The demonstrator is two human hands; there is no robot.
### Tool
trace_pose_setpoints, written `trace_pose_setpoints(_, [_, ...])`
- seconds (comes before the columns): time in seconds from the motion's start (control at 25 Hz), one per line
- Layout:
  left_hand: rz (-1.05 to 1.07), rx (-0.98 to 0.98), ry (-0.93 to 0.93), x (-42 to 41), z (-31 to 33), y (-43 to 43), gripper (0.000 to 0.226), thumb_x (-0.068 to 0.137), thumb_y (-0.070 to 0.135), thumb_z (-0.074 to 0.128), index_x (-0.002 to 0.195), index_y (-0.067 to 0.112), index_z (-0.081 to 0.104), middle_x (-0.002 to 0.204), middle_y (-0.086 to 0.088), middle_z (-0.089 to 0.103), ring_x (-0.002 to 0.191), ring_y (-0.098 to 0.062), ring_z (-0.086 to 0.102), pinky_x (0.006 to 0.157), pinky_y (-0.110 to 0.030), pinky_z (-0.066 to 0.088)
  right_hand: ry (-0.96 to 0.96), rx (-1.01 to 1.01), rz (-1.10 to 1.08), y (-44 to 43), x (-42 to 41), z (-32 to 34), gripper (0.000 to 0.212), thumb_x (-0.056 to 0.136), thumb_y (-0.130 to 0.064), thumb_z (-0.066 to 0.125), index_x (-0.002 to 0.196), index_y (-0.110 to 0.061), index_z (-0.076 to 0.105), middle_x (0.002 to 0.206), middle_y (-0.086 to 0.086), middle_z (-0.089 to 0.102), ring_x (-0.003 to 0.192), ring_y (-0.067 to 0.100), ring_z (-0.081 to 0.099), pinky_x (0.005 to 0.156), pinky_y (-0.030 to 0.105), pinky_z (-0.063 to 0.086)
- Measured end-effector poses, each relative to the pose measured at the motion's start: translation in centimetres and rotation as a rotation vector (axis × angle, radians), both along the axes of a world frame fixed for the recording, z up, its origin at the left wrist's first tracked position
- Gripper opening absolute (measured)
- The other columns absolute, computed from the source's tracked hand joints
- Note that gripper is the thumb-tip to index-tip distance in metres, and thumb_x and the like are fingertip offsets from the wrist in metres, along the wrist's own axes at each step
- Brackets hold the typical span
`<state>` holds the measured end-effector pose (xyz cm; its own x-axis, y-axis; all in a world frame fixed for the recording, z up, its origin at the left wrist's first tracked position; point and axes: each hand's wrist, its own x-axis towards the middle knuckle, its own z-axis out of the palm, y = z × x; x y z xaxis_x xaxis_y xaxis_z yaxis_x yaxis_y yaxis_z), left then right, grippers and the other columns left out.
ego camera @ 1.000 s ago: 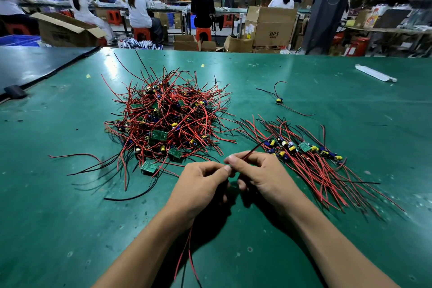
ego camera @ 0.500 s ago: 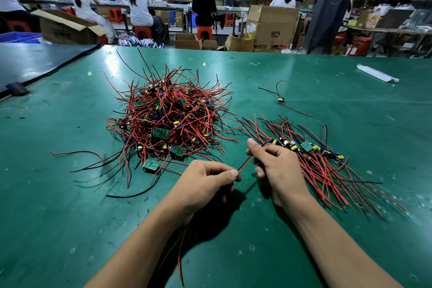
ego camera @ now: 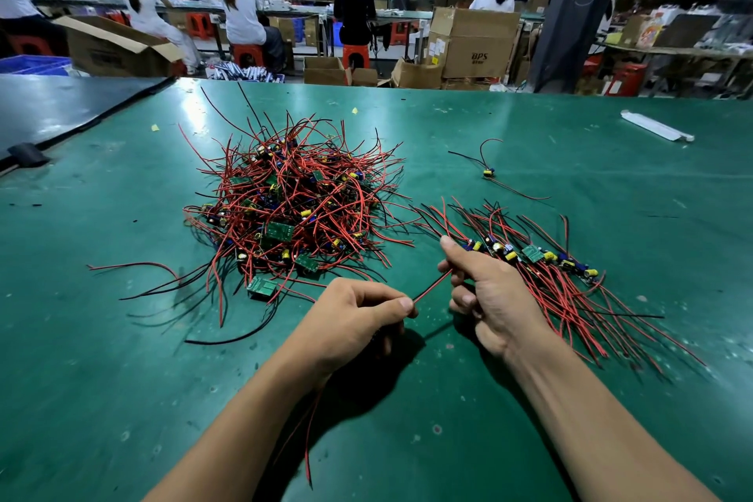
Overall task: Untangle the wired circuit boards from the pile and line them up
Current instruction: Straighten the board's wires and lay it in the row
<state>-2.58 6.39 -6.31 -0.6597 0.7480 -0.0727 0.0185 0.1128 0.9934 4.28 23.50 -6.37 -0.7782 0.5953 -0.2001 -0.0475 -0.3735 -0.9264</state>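
Thin red-and-black wire pair [ego camera: 432,286] is pinched by the left hand [ego camera: 354,314], gripped by the right hand [ego camera: 491,298]; behind either grip its board cannot be discerned.

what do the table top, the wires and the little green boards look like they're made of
The table top seems a green rubber or vinyl mat, semi-gloss, judging by the soft glare and scuffs. The wires have smooth red and black plastic-looking insulation that bends in loose curves; any metal core is hidden. The circuit boards look like flat rigid green laminate, probably fibreglass, matte.
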Motion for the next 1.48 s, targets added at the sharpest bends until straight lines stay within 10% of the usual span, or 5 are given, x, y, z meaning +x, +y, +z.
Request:
trace_pose_setpoints(1.04, [-0.018,-0.048,0.119,-0.6,0.2,-0.4,0.014,0.091,0.013,0.066,0.083,0.004,0.074,0.055,0.004,0.062,0.038,-0.009,0.050,0.043,-0.014,0.037,0.004,-0.222,0.003,1.3,-0.1,0.6,0.044,0.093,-0.033,0.065,0.060,-0.009,0.051,0.043,-0.004,0.037,0.026,0.004,0.022,0.029,0.015,0.016])
trace_pose_setpoints(1.28, [-0.075,-0.063,0.129,-0.6,0.4,-0.8,0.014,0.090,0.014,0.067,0.084,0.005,0.075,0.061,0.000,0.065,0.043,-0.010,0.052,0.045,-0.015,0.038,-0.237,0.599,-0.083,1.6,0.3,-0.6,0.055,0.094,-0.044,0.066,0.062,0.000,0.056,0.051,0.005,0.043,0.041,0.016,0.031,0.046,0.026,0.025])
trace_pose_setpoints(1.48, [-0.097,0.000,0.074,-0.7,0.3,-0.8,0.015,0.091,0.015,0.066,0.088,0.003,0.075,0.065,-0.004,0.065,0.049,-0.015,0.051,0.048,-0.018,0.042,-0.125,-0.341,0.119,1.8,0.3,0.9,0.038,0.087,-0.027,0.069,0.061,-0.010,0.049,0.046,-0.004,0.035,0.026,0.004,0.022,0.028,0.016,0.019])
